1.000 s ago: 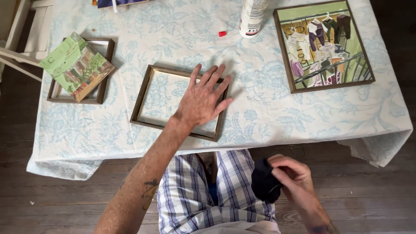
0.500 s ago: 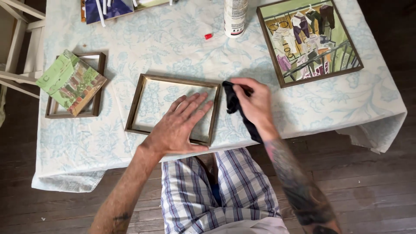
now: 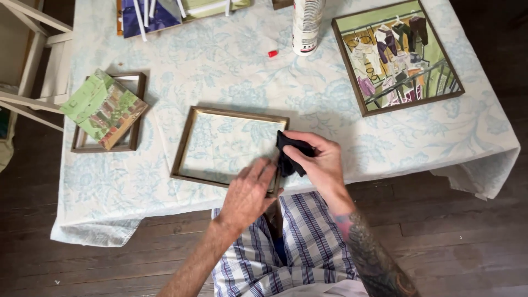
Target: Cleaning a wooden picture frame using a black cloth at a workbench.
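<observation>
Empty wooden frame (image 3: 190, 144) lies flat near the front edge of the bench (image 3: 231, 60), its right rail now under a dark cloth (image 3: 290, 155) that the right hand (image 3: 319, 159) grips closed and presses against the wood. A second ago that hand was down by the lap with the cloth; it has since come up to the frame. The left hand (image 3: 250, 192) has slid from the middle of the frame to its near right corner, fingers spread and flat, pinning it. A pale blue floral tablecloth (image 3: 473, 137) covers the bench. A spray can (image 3: 306, 25), a small red cap (image 3: 273, 53), a framed painting (image 3: 397, 55) and another frame with a green panel (image 3: 104, 108) share it, above a dark plank floor (image 3: 467, 242).
</observation>
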